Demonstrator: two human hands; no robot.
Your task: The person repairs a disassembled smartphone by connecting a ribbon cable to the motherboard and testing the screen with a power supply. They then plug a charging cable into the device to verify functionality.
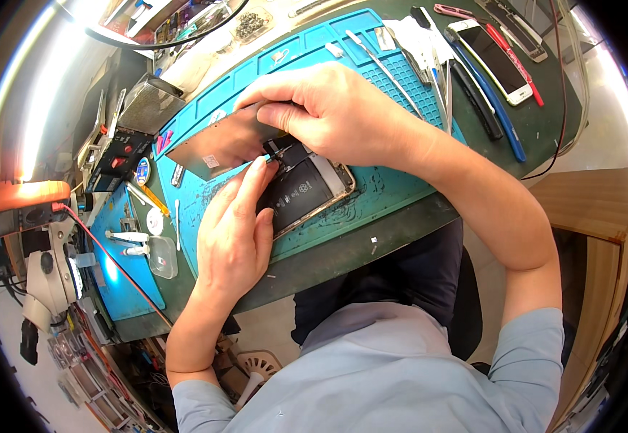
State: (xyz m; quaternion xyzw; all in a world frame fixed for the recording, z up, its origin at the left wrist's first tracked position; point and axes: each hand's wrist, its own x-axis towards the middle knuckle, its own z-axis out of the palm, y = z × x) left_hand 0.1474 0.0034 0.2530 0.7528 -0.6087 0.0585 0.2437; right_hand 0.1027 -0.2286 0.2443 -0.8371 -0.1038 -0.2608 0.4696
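Observation:
My right hand (328, 115) pinches the upper edge of a phone screen (220, 141) between thumb and fingers. The screen is tilted up, its metallic back facing me, with a small white label. Beneath it lies the opened phone body (343, 180), its black battery (298, 193) exposed. My left hand (233, 227) rests at the near left of the phone. Its fingers are stretched out, with fingertips at the gap between screen and body, and its thumb is apart beside the battery. A small bluish spot shows at those fingertips; what it is, I cannot tell.
A blue work mat (299, 249) lies under the phone. Tweezers (382, 68), a blue-handled tool (498, 108) and a white phone (494, 61) are at the far right. At left stand an orange meter (29, 198), a clear plastic box (162, 257) and a cotton swab (177, 224).

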